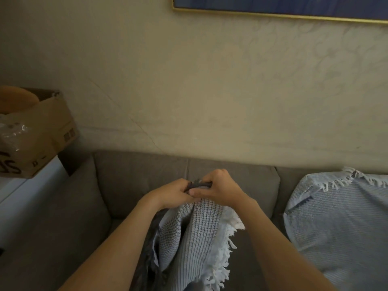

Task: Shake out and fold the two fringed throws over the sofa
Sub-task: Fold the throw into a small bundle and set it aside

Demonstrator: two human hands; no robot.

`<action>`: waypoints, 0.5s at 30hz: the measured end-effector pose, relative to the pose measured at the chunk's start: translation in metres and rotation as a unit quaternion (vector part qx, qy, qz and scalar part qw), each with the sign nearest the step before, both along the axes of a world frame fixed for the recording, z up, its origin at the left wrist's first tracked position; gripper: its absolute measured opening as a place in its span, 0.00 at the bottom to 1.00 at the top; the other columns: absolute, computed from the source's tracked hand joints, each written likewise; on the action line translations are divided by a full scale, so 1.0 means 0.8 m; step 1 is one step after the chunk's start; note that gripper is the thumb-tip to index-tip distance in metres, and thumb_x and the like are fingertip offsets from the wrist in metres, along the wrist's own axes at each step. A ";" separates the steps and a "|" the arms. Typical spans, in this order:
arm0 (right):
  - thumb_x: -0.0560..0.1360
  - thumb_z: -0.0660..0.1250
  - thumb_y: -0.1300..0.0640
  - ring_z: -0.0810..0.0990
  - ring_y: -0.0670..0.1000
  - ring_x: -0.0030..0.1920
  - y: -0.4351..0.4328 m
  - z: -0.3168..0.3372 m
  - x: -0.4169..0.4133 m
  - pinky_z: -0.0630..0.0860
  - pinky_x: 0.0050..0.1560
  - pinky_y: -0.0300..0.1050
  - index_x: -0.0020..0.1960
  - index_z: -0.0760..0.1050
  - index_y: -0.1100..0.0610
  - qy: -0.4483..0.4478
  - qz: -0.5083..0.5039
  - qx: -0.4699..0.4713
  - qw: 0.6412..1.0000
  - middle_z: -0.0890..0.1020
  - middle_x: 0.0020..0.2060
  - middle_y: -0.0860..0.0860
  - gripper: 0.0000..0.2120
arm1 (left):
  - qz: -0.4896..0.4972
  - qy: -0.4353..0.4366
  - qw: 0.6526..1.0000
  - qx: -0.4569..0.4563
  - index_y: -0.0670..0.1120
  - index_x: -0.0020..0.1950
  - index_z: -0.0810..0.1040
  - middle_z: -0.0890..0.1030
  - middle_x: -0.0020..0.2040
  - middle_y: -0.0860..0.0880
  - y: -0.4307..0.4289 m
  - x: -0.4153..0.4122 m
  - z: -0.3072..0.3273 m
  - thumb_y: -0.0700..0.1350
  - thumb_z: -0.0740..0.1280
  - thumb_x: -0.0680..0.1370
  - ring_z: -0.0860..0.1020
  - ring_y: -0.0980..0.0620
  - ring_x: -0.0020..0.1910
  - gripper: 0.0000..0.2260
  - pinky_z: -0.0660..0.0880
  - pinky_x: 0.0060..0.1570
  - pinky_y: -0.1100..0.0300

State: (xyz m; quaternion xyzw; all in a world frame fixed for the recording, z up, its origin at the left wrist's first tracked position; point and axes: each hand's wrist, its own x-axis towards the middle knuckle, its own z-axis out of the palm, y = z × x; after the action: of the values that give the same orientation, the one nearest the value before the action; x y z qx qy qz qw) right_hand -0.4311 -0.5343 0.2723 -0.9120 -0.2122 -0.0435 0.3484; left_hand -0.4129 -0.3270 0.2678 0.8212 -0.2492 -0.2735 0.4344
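A white waffle-weave throw with a dark edge and white fringe (pixel 195 242) hangs bunched in front of me over the grey sofa (pixel 130 181). My left hand (pixel 170 193) and my right hand (pixel 218 189) are close together, thumbs touching, both pinching its dark top edge. The cloth falls down between my forearms, and its fringe trails to the right. A second light blue fringed throw (pixel 338 223) lies spread over the sofa's right side, with its fringe along the back.
An open cardboard box (pixel 42 139) with plastic wrap and an orange object in it sits on a white surface (pixel 23 198) left of the sofa arm. A beige wall rises behind, with a gold-framed blue picture (pixel 279 5) at the top right.
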 end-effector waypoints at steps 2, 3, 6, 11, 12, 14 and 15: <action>0.71 0.79 0.40 0.71 0.46 0.24 -0.007 0.004 0.000 0.65 0.26 0.44 0.32 0.79 0.45 0.038 0.018 -0.042 0.998 0.76 0.23 0.45 0.15 | 0.003 -0.017 1.000 0.019 0.54 0.44 0.82 0.84 0.41 0.53 0.003 0.003 0.003 0.51 0.72 0.81 0.82 0.55 0.42 0.06 0.74 0.46 0.57; 0.71 0.79 0.42 0.69 0.46 0.24 -0.011 0.002 0.000 0.65 0.27 0.45 0.30 0.77 0.47 0.054 0.022 -0.077 0.995 0.73 0.22 0.47 0.16 | 0.009 -0.027 0.999 0.024 0.55 0.45 0.83 0.85 0.42 0.54 0.006 0.004 0.004 0.51 0.72 0.82 0.82 0.56 0.42 0.06 0.74 0.44 0.59; 0.71 0.75 0.45 0.67 0.49 0.24 -0.018 -0.010 0.000 0.65 0.29 0.49 0.29 0.72 0.55 0.095 0.015 -0.151 0.984 0.69 0.22 0.49 0.20 | 0.023 -0.058 0.998 0.031 0.56 0.49 0.84 0.87 0.45 0.56 0.015 0.010 0.008 0.51 0.72 0.82 0.85 0.60 0.46 0.03 0.77 0.47 0.58; 0.72 0.76 0.54 0.70 0.43 0.25 -0.025 -0.015 -0.011 0.68 0.28 0.42 0.32 0.80 0.52 0.092 -0.050 0.000 0.995 0.73 0.23 0.45 0.11 | 0.035 -0.090 0.994 0.058 0.56 0.49 0.85 0.87 0.45 0.54 0.032 0.019 0.005 0.56 0.72 0.81 0.85 0.55 0.44 0.05 0.79 0.48 0.49; 0.71 0.77 0.54 0.69 0.42 0.24 -0.024 -0.019 -0.013 0.67 0.28 0.41 0.31 0.80 0.50 0.078 -0.066 0.024 0.994 0.73 0.22 0.44 0.12 | 0.028 -0.092 0.994 0.057 0.56 0.51 0.86 0.87 0.46 0.51 0.036 0.021 0.003 0.57 0.72 0.80 0.85 0.51 0.45 0.07 0.79 0.49 0.47; 0.71 0.78 0.54 0.67 0.42 0.24 -0.023 -0.027 -0.016 0.65 0.27 0.40 0.29 0.79 0.48 0.044 -0.083 0.034 0.995 0.72 0.22 0.44 0.14 | 0.024 -0.089 0.995 0.046 0.53 0.51 0.87 0.86 0.45 0.43 0.042 0.021 -0.003 0.56 0.72 0.80 0.83 0.48 0.42 0.09 0.76 0.46 0.49; 0.70 0.79 0.53 0.66 0.42 0.24 -0.022 -0.030 -0.016 0.64 0.26 0.39 0.29 0.78 0.51 0.021 -0.093 0.032 0.995 0.71 0.22 0.45 0.14 | 0.028 -0.088 0.995 0.038 0.51 0.49 0.87 0.85 0.45 0.40 0.044 0.022 -0.007 0.55 0.73 0.80 0.81 0.47 0.40 0.08 0.74 0.45 0.50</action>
State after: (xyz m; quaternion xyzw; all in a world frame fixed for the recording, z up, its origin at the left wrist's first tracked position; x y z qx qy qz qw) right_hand -0.4442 -0.5519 0.2482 -0.9167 -0.1174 -0.0639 0.3765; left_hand -0.3957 -0.2922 0.2619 0.8647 -0.2528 -0.1967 0.3868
